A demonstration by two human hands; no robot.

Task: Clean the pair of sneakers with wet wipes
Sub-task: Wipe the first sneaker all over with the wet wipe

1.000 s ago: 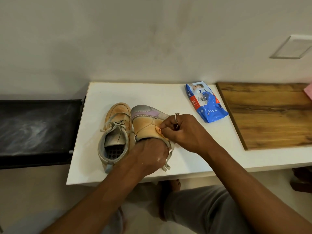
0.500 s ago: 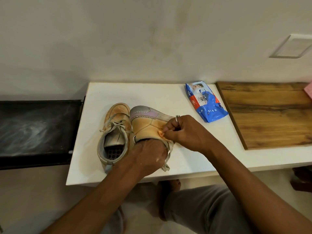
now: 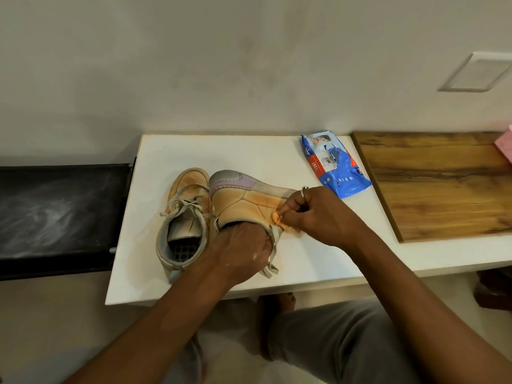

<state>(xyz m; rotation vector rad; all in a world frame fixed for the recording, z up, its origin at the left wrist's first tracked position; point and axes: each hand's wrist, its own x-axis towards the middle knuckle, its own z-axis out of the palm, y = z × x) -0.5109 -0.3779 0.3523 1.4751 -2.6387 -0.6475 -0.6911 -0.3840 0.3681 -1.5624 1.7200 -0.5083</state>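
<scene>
a person wipes down a tan sneaker on a white tabletop (image 3: 249, 151).

from left: the second sneaker (image 3: 184, 217) stands upright, laces loose, touching its mate. the left hand (image 3: 241, 253) is pushed into the collar of the tipped sneaker (image 3: 241, 200), fingers hidden, so its grip cannot be told. the right hand (image 3: 318, 214) is curled, pinching a soiled wet wipe (image 3: 278, 218) against the shoe's side panel. further right, well apart, lies the blue wipes pack (image 3: 335, 164), then a wooden board (image 3: 443, 184). the upper looks soft and light, likely to dent under pressure, so bracing from inside seems the sound hold; the damp wipe is limp and may bunch.
</scene>
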